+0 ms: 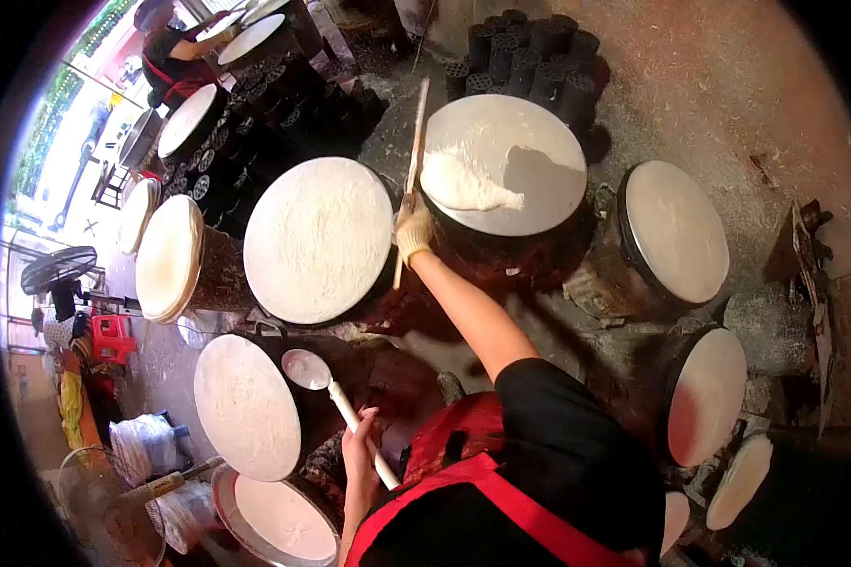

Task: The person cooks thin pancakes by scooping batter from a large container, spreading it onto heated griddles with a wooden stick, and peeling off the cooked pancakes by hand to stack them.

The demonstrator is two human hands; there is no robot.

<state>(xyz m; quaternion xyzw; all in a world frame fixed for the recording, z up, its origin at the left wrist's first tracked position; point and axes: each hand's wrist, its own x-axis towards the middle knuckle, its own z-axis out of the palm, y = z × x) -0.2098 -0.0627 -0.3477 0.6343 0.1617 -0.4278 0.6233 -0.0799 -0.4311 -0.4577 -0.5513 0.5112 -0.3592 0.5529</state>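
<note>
Wooden stick (418, 132) between edges of two griddles (321, 241) (496, 123); ladle (306, 369) just beside another griddle (248, 406).

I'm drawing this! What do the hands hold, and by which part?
The gloved right hand holds a wooden stick near its lower end; the left hand holds a ladle by its white handle.

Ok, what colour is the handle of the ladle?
The handle is white, seen best in the head view.

Stick (418, 142) is looking like matt wood, glove (413, 234) rough cloth; ladle hndl (341, 402) is showing smooth, plastic-like sfc.
</note>
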